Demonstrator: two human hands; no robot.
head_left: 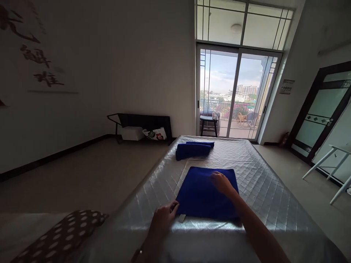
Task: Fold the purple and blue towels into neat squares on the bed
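A blue cloth with a small white tag lies flat and squared on the bed, close to me. At its near left edge, the thumb and fingers of my left hand are pinched together on the border. Over the upper right part of this cloth is my right hand, its fingers curled closed; whether they grip any fabric is hidden. Farther up the bed rests a second blue cloth piece, folded or rolled, with another fold showing behind it.
The bed has a shiny quilted silver-white cover. A brown polka-dot cushion is at lower left. By the wall, a black bench stands with a white box and a bag. Glass sliding doors are ahead; a white stool is right.
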